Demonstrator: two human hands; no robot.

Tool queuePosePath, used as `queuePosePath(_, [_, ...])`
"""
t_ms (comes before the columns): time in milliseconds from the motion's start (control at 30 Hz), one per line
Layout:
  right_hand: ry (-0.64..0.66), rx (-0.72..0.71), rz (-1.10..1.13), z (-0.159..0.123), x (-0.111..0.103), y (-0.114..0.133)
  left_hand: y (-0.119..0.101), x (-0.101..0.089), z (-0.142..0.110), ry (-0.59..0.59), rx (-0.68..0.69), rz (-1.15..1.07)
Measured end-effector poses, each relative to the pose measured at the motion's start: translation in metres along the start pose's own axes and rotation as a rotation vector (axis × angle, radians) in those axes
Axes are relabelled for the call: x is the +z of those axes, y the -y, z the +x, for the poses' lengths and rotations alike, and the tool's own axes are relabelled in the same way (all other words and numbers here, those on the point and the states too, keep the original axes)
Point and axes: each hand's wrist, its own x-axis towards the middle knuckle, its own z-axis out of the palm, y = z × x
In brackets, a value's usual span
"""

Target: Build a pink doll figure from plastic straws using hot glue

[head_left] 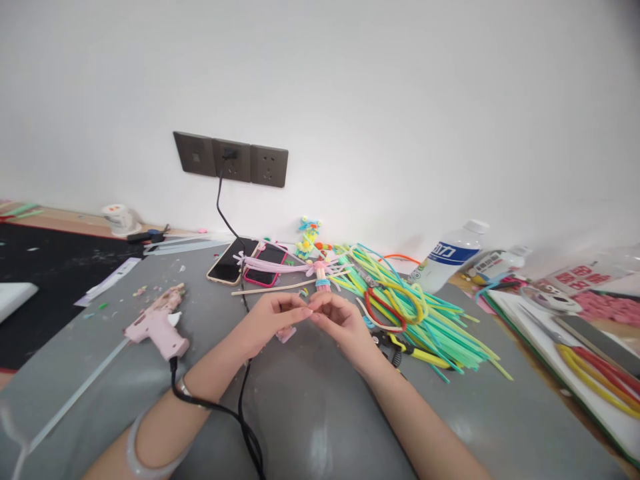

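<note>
My left hand (pixel 270 321) and my right hand (pixel 346 328) meet at their fingertips over the grey table mat. Both are closed in a pinch; whatever lies between the fingers is too small to make out. Just behind them is a pink pipe-cleaner figure (pixel 320 269) with long pale-pink strands and a blue band. A small pinkish piece (pixel 286 335) lies under my left fingers. Right of my right hand spreads a pile of green, yellow and blue pipe cleaners (pixel 430 327), with yellow-handled pliers (pixel 417 350) partly beneath it.
A pink glue gun (pixel 159 327) lies at left, its black cord (pixel 217 405) crossing near my left forearm. Two phones (pixel 231 262) and a yellow-blue figure (pixel 309 239) stand further back. A bottle (pixel 450 257), scissors (pixel 585 367) and a white pad (pixel 540 340) are at right.
</note>
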Motion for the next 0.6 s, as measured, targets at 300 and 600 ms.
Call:
queuePosePath(300, [-0.09,-0.061,-0.213,-0.002,-0.001,0.003,-0.004,0.003,-0.001,-0.015,0.007,0.026])
queuePosePath(600, [-0.351,-0.058,-0.561,0.007,-0.037,0.003,0.001,0.004,-0.002,0.042,0.267,0.747])
